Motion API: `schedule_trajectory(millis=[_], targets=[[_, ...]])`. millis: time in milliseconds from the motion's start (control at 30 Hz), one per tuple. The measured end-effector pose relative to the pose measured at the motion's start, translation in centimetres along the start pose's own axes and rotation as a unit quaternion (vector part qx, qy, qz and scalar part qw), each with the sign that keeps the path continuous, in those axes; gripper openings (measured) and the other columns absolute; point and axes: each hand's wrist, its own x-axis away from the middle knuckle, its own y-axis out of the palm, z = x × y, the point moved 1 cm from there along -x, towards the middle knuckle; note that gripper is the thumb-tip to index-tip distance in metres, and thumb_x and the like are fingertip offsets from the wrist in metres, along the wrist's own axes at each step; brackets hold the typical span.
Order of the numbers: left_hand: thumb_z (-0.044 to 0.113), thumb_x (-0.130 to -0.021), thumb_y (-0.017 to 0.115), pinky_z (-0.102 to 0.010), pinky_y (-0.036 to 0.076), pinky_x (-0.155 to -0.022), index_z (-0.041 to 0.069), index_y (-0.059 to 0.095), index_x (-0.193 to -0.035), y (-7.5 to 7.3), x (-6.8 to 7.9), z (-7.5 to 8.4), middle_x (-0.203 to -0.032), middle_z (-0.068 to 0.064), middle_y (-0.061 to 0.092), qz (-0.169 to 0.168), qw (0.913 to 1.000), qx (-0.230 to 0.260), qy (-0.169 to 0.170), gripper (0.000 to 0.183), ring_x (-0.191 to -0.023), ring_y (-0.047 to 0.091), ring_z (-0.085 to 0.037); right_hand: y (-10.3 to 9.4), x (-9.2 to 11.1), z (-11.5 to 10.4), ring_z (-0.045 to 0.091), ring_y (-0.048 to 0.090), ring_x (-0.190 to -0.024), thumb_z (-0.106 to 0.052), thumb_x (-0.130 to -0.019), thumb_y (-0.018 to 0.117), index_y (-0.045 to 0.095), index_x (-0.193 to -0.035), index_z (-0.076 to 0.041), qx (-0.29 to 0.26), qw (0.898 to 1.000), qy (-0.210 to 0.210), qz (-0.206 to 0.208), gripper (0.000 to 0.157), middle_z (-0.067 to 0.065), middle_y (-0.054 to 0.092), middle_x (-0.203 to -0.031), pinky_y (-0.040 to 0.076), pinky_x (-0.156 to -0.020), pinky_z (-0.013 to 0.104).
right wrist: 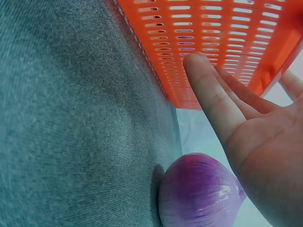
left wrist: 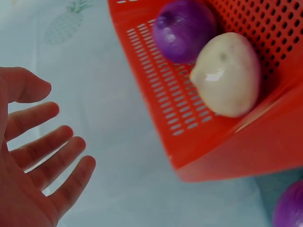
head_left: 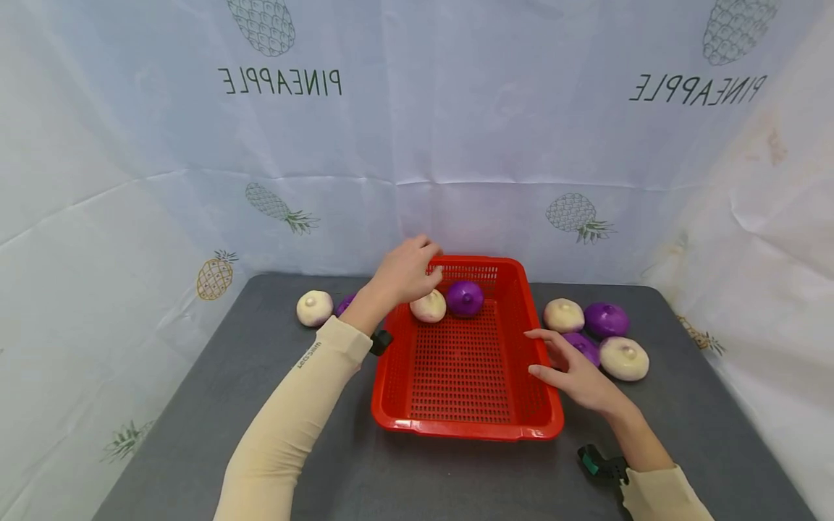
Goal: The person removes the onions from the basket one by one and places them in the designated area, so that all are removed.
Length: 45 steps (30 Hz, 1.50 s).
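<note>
A red plastic basket [head_left: 459,430] with perforated walls stands on the table. Inside, at its back left, a white onion [head_left: 428,307] and a purple onion [head_left: 465,298] lie side by side. My left hand [head_left: 407,269] is raised over the basket's back left corner. Its fingers [left wrist: 49,144] are spread and loosely bent, with nothing between them. Along the basket's right side, my right hand [head_left: 576,373] has its fingers loosely extended at the wall. The thumb [right wrist: 213,92] lies close against the perforated outer side. Below that hand sits a purple onion [right wrist: 201,191].
Right of the basket, a white onion [head_left: 563,316], a purple onion [head_left: 607,320] and another white onion [head_left: 624,358] cluster together. On the left lie a white onion [head_left: 315,308] and a purple onion [head_left: 345,304], partly behind my left arm. A pineapple-print curtain [head_left: 456,130] hangs behind the grey table [head_left: 260,383].
</note>
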Motion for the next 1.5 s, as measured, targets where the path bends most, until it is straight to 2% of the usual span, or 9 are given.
schedule_trajectory(millis=[200, 300, 467, 667, 900, 1100, 1333, 1500], targets=[[0.022, -0.098, 0.057, -0.045, 0.050, -0.096, 0.007, 0.065, -0.129, 2.0, -1.0, -0.5, -0.127, -0.011, 0.059, -0.028, 0.9993, -0.018, -0.018, 0.035, -0.115, 0.056, -0.032, -0.1, 0.1, 0.1, 0.045, 0.059, -0.118, -0.010, -0.101, 0.060, 0.033, -0.150, -0.003, -0.001, 1.000, 0.001, 0.002, 0.057, 0.031, 0.046, -0.143, 0.062, -0.080, 0.043], [0.025, -0.099, 0.056, -0.046, 0.051, -0.094, 0.009, 0.062, -0.132, 2.9, -1.3, -0.5, -0.129, -0.011, 0.057, -0.054, 0.9976, -0.029, -0.030, 0.037, -0.116, 0.054, -0.033, -0.1, 0.1, 0.1, 0.046, 0.059, -0.118, -0.011, -0.101, 0.061, 0.033, -0.150, -0.004, 0.000, 1.000, 0.003, 0.003, 0.057, 0.031, 0.045, -0.143, 0.062, -0.080, 0.043], [0.031, -0.102, 0.054, -0.049, 0.048, -0.098, 0.013, 0.055, -0.142, 4.2, -1.7, -0.1, -0.139, -0.012, 0.049, -0.113, 0.9906, -0.054, -0.054, 0.043, -0.124, 0.047, -0.032, 0.0, 0.0, 0.1, 0.046, 0.058, -0.119, -0.011, -0.101, 0.061, 0.033, -0.150, -0.004, 0.003, 1.000, 0.004, 0.003, 0.057, 0.031, 0.045, -0.144, 0.061, -0.080, 0.043], [0.033, -0.102, 0.054, -0.049, 0.044, -0.103, 0.014, 0.050, -0.148, 5.7, -1.9, 0.3, -0.148, -0.013, 0.044, -0.152, 0.9842, -0.067, -0.061, 0.050, -0.131, 0.043, -0.032, 0.0, 0.0, 0.1, 0.044, 0.059, -0.118, -0.011, -0.101, 0.061, 0.034, -0.150, -0.004, 0.002, 1.000, 0.004, 0.005, 0.056, 0.031, 0.045, -0.143, 0.062, -0.080, 0.043], [0.031, -0.100, 0.059, -0.055, 0.034, -0.114, 0.015, 0.045, -0.153, 7.2, -1.8, 0.1, -0.160, -0.016, 0.033, -0.172, 0.9802, -0.051, -0.083, 0.058, -0.146, 0.031, -0.038, 0.0, 0.0, 0.3, 0.042, 0.061, -0.118, -0.010, -0.101, 0.061, 0.034, -0.149, -0.005, -0.007, 1.000, 0.002, 0.003, 0.056, 0.031, 0.045, -0.143, 0.062, -0.079, 0.043], [0.030, -0.096, 0.063, -0.056, 0.037, -0.113, 0.016, 0.047, -0.152, 8.3, -1.7, 0.3, -0.157, -0.017, 0.036, -0.183, 0.9770, -0.057, -0.093, 0.060, -0.145, 0.032, -0.039, 0.1, 0.1, 0.1, 0.044, 0.061, -0.116, -0.010, -0.101, 0.061, 0.034, -0.149, -0.005, -0.007, 1.000, -0.001, 0.003, 0.056, 0.032, 0.046, -0.141, 0.062, -0.078, 0.044], [0.025, -0.101, 0.054, -0.055, 0.038, -0.112, 0.016, 0.048, -0.150, 9.1, -1.5, 0.3, -0.156, -0.016, 0.038, -0.199, 0.9721, -0.070, -0.102, 0.050, -0.145, 0.033, -0.037, 0.2, 0.1, 0.0, 0.046, 0.060, -0.117, -0.010, -0.101, 0.061, 0.034, -0.150, -0.004, -0.007, 1.000, -0.002, 0.004, 0.056, 0.031, 0.046, -0.142, 0.062, -0.079, 0.044], [0.025, -0.102, 0.056, -0.055, 0.040, -0.110, 0.017, 0.048, -0.150, 9.5, -1.5, 0.3, -0.155, -0.015, 0.038, -0.208, 0.9688, -0.084, -0.105, 0.050, -0.146, 0.031, -0.037, 0.2, 0.1, 0.2, 0.045, 0.061, -0.116, -0.009, -0.101, 0.061, 0.034, -0.150, -0.004, -0.008, 1.000, -0.003, 0.005, 0.056, 0.031, 0.047, -0.141, 0.062, -0.078, 0.044]])
